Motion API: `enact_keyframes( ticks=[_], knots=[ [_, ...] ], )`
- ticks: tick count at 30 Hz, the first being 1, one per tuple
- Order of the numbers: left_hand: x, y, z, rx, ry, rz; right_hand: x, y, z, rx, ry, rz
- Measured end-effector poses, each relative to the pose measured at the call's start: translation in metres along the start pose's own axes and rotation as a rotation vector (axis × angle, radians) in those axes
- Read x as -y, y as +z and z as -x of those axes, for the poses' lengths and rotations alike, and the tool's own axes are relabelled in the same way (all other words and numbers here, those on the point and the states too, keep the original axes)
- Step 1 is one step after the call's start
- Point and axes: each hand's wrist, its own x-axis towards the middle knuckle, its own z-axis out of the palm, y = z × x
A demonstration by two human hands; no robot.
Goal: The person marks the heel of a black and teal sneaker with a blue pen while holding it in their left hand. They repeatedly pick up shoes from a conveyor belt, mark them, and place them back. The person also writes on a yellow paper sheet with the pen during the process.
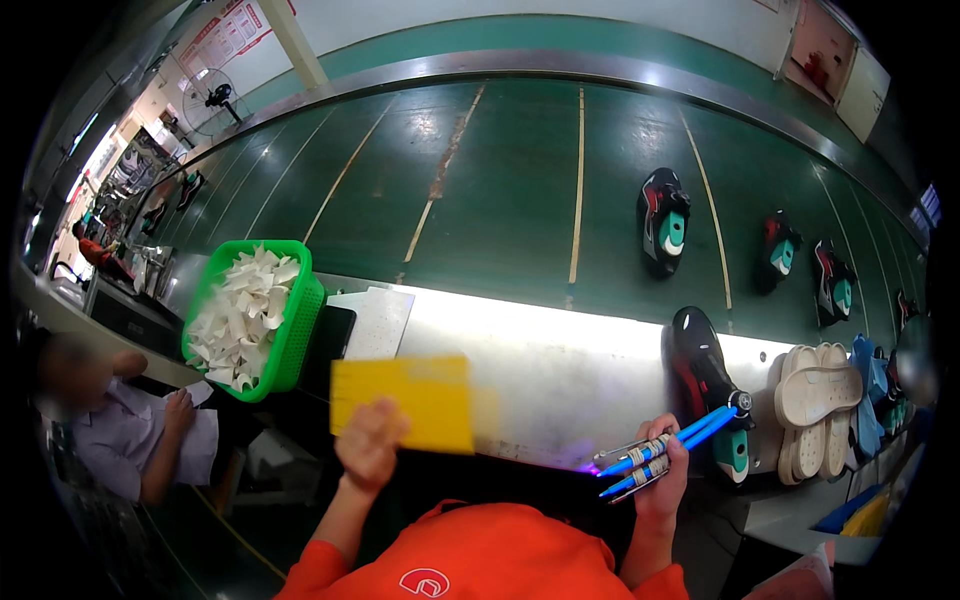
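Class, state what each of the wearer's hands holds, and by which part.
Left hand: a yellow card, near its lower edge. Right hand: a blue two-legged tool, by the lower part of its legs.

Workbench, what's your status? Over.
Left hand holding yellow card. Right hand gripping blue two-legged tool. Black shoe partly behind tool. Nothing visibly blocking hands.

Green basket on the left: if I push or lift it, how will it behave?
The green basket will probably stay stiff, since its walls hold a box shape. It is likely light for its size, as the white scraps look thin. They are heaped near the rim, so tilting might spill some.
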Motion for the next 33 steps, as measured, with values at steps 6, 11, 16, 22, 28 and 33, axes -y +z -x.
enact_keyframes(
  ticks=[6, 11, 16, 22, 28, 33],
  knots=[
    [0.058, 0.024, 0.010, 0.183, -0.538, -0.167, -0.005, 0.000, 0.003, -0.051, 0.042, 0.031],
    [0.072, 0.047, 0.027, 0.372, -0.596, -0.425, -0.008, -0.009, 0.008, -0.093, 0.082, 0.040],
    [0.067, 0.055, 0.016, 0.524, -0.729, -0.444, -0.006, -0.017, 0.020, -0.152, 0.127, 0.067],
    [-0.034, 0.083, -0.080, 0.417, -0.218, 0.448, 0.022, -0.027, 0.059, -0.306, -0.243, 0.251],
    [-0.190, 0.139, -0.181, 0.462, 0.258, 1.055, 0.044, -0.027, 0.084, -0.505, -0.648, 0.300],
    [-0.259, 0.188, -0.207, 0.632, 0.190, 1.179, 0.042, -0.050, 0.091, -0.723, -0.756, 0.206]
  ],
)
